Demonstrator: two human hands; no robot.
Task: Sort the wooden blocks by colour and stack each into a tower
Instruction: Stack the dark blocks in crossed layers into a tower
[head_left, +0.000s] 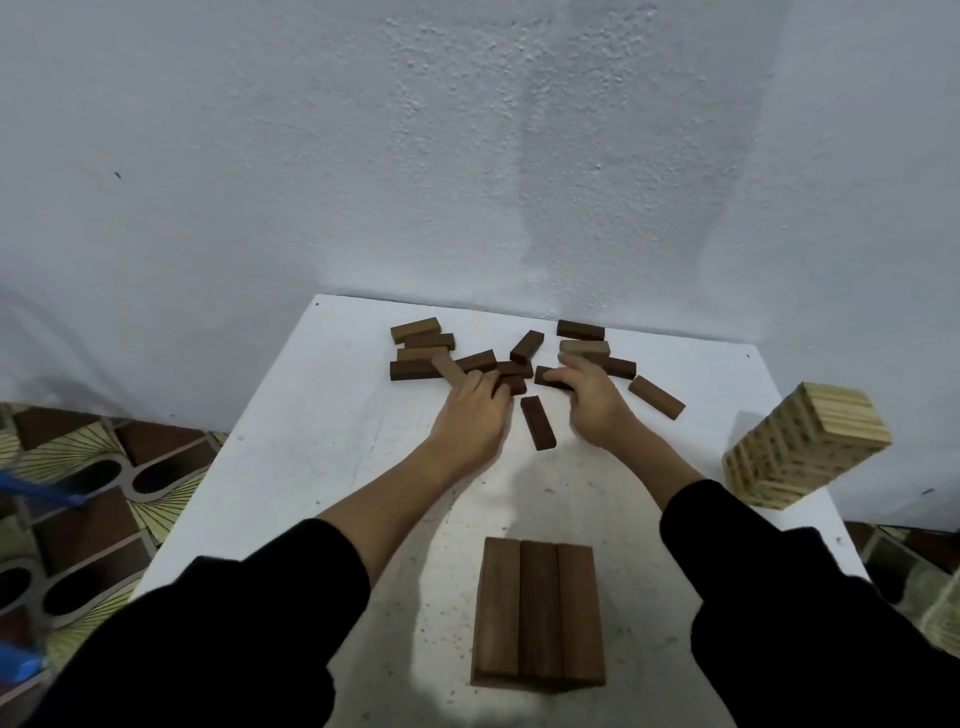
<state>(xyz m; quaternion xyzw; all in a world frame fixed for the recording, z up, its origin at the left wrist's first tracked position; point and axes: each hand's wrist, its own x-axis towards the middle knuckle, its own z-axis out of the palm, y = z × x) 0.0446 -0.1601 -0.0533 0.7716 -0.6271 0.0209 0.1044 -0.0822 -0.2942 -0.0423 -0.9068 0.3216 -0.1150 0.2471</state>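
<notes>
Several dark brown wooden blocks (527, 347) lie scattered at the far side of the white table (322, 431). My left hand (472, 421) reaches into the pile, its fingers curled over a dark block (511, 384). Over to the right, my right hand (592, 400) grips a dark block (548, 375) at its fingertips. One dark block (538, 422) lies alone between the hands. A low dark brown tower (540, 610), three blocks across on top, stands near me. A tall light pine tower (805, 449) stands at the right edge.
A pale textured wall rises right behind the table. Patterned floor tiles show on both sides. A blue object (41, 491) lies on the floor at the left. Bare tabletop lies between the pile and the dark tower.
</notes>
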